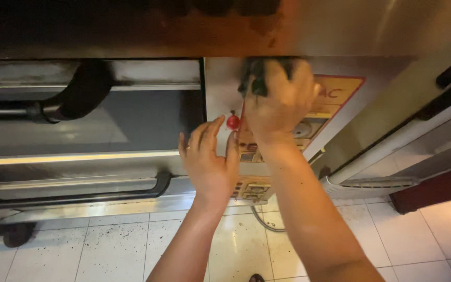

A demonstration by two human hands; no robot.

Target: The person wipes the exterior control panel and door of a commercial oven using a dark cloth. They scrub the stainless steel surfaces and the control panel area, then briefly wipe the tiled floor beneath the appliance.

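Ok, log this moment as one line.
left hand: flat on oven control panel | right hand: grips dark knob | red button between hands

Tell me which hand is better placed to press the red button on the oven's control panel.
Left, probably. The left hand lies flat on the control panel, fingertips right beside the red button. The right hand is higher up, closed on a dark cloth against the panel.

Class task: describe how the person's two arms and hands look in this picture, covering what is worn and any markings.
Both forearms are bare, with no sleeves in view. The left hand wears a thin ring on one finger; no glove. The right hand is also ungloved, and no ring or watch shows on it. No wristbands, tattoos or other markings are visible on either arm. The right hand is slightly blurred, so fine detail there cannot be told.
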